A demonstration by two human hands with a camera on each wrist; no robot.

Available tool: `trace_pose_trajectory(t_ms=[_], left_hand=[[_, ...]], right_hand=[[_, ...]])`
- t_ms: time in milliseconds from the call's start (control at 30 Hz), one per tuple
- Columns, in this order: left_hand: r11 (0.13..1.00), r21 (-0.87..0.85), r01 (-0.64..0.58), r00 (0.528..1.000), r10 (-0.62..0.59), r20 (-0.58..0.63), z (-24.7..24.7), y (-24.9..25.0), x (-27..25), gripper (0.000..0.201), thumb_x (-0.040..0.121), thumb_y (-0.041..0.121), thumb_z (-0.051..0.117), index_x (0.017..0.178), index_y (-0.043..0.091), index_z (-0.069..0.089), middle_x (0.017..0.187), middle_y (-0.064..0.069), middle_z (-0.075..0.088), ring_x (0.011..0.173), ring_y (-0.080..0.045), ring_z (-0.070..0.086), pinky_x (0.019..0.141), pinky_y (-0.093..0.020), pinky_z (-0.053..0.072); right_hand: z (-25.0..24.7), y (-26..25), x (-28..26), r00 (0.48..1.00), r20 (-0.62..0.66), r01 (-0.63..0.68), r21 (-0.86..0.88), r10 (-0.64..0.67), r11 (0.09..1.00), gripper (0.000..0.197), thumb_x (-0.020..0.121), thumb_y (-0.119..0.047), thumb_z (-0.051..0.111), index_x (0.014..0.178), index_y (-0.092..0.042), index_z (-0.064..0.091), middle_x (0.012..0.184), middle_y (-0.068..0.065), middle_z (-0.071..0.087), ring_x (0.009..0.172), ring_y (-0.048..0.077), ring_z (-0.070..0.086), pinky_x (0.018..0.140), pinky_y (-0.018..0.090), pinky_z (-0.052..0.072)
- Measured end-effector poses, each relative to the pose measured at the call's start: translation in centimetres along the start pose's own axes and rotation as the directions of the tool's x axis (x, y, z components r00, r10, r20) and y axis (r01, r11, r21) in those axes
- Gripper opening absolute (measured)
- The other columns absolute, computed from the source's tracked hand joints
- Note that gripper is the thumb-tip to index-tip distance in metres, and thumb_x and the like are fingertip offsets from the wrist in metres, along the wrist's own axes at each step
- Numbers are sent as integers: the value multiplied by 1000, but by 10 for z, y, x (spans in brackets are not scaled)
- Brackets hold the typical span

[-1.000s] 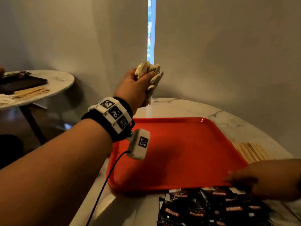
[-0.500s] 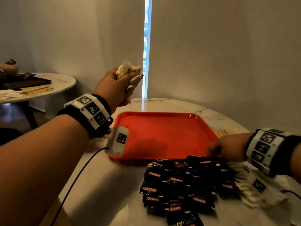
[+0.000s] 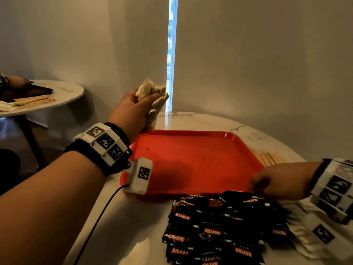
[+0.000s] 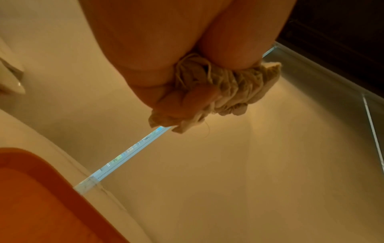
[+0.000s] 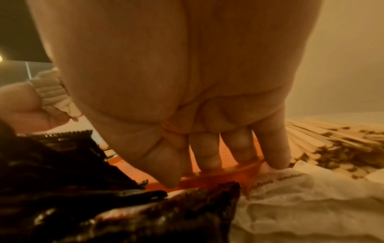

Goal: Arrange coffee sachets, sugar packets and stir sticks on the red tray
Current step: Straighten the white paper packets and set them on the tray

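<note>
The red tray [image 3: 191,150] lies bare on the round marble table. My left hand [image 3: 131,111] is raised over the tray's far left corner and grips a crumpled beige cloth [image 3: 152,90], bunched in the fist [image 4: 228,85]. My right hand [image 3: 277,182] is at the tray's near right corner, its fingers [image 5: 207,148] over the rim [image 5: 218,177] and the thumb on the outer side. Black coffee sachets [image 3: 219,232] are heaped in front of the tray. White sugar packets [image 5: 301,197] lie under my right wrist. Wooden stir sticks [image 3: 269,157] lie right of the tray.
A second round table [image 3: 63,92] stands at the left with a dark tray, sticks and another person's arm. A grey wall with a narrow window gap [image 3: 172,54] rises just behind the table. A black cable [image 3: 99,220] hangs from my left wrist.
My right hand has come from over the sachets to the tray's near right corner. The left hand stays raised with the cloth. The view has tipped down toward the sachets.
</note>
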State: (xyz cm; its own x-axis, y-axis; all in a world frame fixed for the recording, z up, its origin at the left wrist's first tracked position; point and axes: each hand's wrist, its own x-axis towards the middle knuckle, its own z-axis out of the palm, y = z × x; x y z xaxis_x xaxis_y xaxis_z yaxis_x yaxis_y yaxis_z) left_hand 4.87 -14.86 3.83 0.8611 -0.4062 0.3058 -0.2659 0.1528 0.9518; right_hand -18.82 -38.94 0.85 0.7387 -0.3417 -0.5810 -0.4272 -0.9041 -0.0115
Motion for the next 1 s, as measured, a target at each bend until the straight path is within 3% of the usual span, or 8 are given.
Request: trace_pose_trajectory(t_ms=[100, 300, 400, 533, 633, 767, 900, 1000], left_hand=[[998, -61, 28, 999, -26, 29, 3, -11, 16, 8, 96, 28, 62, 104, 27, 65, 78, -2, 65, 56, -10, 57, 50, -25, 48], [993, -115, 13, 995, -2, 97, 12, -5, 28, 1, 98, 24, 59, 99, 24, 60, 65, 4, 60, 47, -9, 45, 42, -16, 36], [985, -169, -19, 994, 36, 100, 12, -14, 28, 9, 99, 20, 57, 91, 23, 59, 63, 4, 61, 45, -8, 42, 41, -14, 32], [978, -211, 6, 996, 14, 93, 12, -35, 21, 21, 96, 20, 62, 115, 10, 63, 84, -7, 66, 48, -6, 50, 42, -16, 37], [979, -200, 27, 997, -13, 72, 10, -43, 20, 7, 96, 20, 62, 104, 20, 63, 71, 6, 68, 54, -7, 55, 43, -18, 40], [984, -169, 58, 995, -42, 94, 9, -50, 28, 7, 94, 24, 65, 101, 26, 64, 75, 3, 69, 59, -9, 59, 50, -22, 44], [946, -304, 114, 983, -63, 174, 8, -55, 29, 12, 100, 11, 56, 92, 19, 61, 58, 8, 67, 43, 0, 52, 39, -14, 37], [965, -241, 100, 971, -42, 236, 4, -69, 29, 12, 99, 12, 57, 94, 21, 62, 58, 10, 66, 40, 1, 47, 37, -14, 31]], right_hand=[[-6, 5, 7, 999, 48, 6, 67, -9, 998, 36, 92, -27, 53, 116, -52, 63, 116, -28, 63, 107, -3, 58, 104, 31, 46], [-7, 4, 9, 999, 45, -31, 43, 29, 999, 35, 92, -26, 56, 116, -50, 64, 115, -28, 64, 107, -4, 58, 104, 29, 46], [-4, 5, 13, 999, 21, -38, 15, 38, 999, 35, 89, -22, 59, 107, -51, 66, 106, -28, 68, 102, -4, 62, 100, 28, 48], [4, 4, 15, 999, 2, -47, 51, 47, 998, 31, 90, -18, 62, 97, -47, 71, 98, -24, 72, 96, -2, 65, 97, 32, 51], [4, 3, 14, 999, 25, -50, 112, 47, 992, 39, 94, -15, 62, 92, -52, 72, 99, -25, 72, 94, -4, 65, 90, 27, 48], [-7, -1, 12, 996, 46, -85, 100, 80, 991, 35, 97, -19, 61, 100, -53, 72, 101, -27, 73, 90, -4, 66, 90, 26, 48], [-53, -16, 11, 988, -126, -81, 88, 92, 993, 25, 93, -28, 68, 106, -50, 70, 114, -27, 68, 110, -2, 61, 110, 35, 41], [-97, -42, 14, 956, -291, -11, 110, 43, 994, 18, 94, -33, 65, 107, -45, 69, 107, -21, 71, 104, 4, 65, 100, 36, 51]])
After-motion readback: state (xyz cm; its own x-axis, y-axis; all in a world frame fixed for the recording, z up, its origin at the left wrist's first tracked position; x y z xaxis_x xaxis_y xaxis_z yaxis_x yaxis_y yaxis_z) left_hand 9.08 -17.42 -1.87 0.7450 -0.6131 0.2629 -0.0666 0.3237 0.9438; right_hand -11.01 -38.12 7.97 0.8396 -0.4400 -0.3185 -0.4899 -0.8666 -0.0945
